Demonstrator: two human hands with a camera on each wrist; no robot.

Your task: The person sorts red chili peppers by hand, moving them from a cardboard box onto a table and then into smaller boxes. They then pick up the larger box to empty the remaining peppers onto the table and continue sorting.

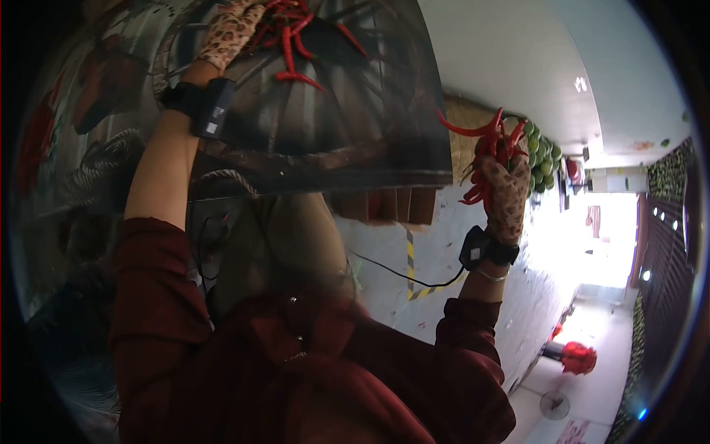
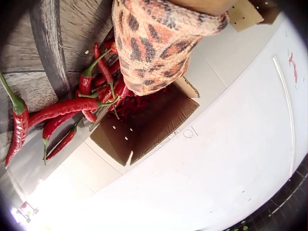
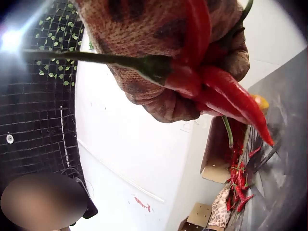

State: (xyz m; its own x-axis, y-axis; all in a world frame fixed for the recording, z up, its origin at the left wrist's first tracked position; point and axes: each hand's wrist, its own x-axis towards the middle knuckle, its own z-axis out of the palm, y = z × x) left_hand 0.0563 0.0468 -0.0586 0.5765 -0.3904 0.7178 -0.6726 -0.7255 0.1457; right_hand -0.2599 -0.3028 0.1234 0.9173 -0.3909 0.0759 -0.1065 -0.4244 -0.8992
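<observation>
Both hands wear leopard-print gloves. My right hand grips a bunch of red chili peppers, raised beyond the table's right edge; in the right wrist view the peppers stick out from the curled fingers, one with a long green stem. At the far side of the table, my left hand is beside a loose pile of red chili peppers. In the left wrist view its glove overlaps the opening of a cardboard box with red peppers inside. The left fingers are hidden there.
The dark table top bears a printed wheel picture. Round green produce lies beyond the right hand. Another cardboard box stands below the table's near edge. A black cable runs to the right wrist camera.
</observation>
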